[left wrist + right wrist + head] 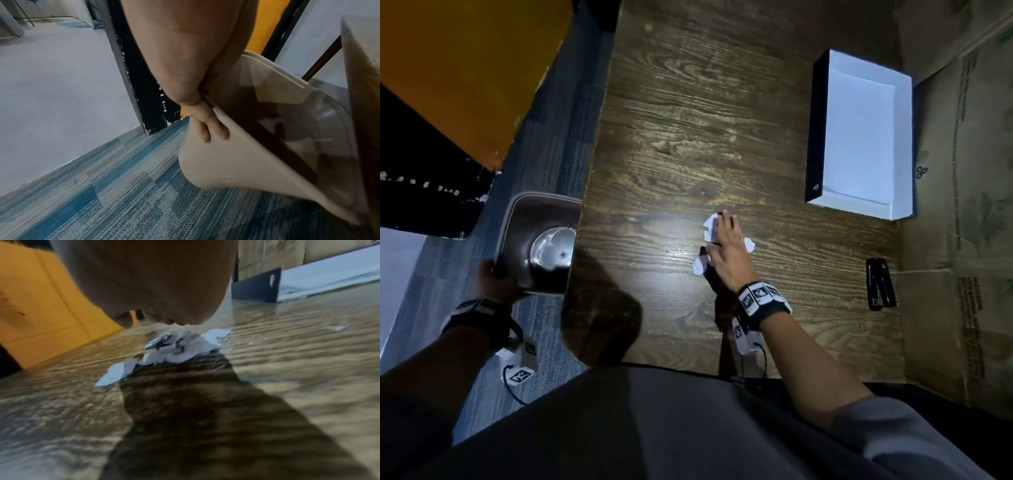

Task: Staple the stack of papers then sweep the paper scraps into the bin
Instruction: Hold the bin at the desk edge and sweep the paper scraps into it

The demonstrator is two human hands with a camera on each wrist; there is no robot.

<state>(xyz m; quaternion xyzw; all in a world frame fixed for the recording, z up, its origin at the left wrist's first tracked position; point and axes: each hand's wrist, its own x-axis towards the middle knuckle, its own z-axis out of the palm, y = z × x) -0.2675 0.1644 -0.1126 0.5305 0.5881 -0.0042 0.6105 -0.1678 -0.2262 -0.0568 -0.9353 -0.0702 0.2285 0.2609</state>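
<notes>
1. On the dark wood-grain worktop [688,120], near its middle, the right hand [729,253] lies flat with fingers straight and spread over a small heap of white paper scraps [710,228]; it grasps nothing.
2. In the head view, torn pieces poke out to the left of the fingers, beside the thumb and on the little-finger side. The right wrist view shows the paper scraps [174,350] bunched together below the right hand [156,288], though that picture is blurred.
3. At the worktop's left edge, the left hand [493,281] grips the rim of a beige bin [524,219], held against the edge with its opening facing upward.
4. From the left wrist, two fingers [207,123] of the left hand [185,56] lie down the outer wall of the bin [226,162]; the thumb is hidden.
5. A shallow box [818,137] with black outer walls and a white inside stands at the far right of the worktop, well apart from the scraps.
6. A black stapler [880,288] lies near the right edge, closer to the person than the box.
7. A sheet of brown cardboard [962,205] runs along the right side.
8. Blue patterned carpet [102,194] covers the floor beneath the bin.
</notes>
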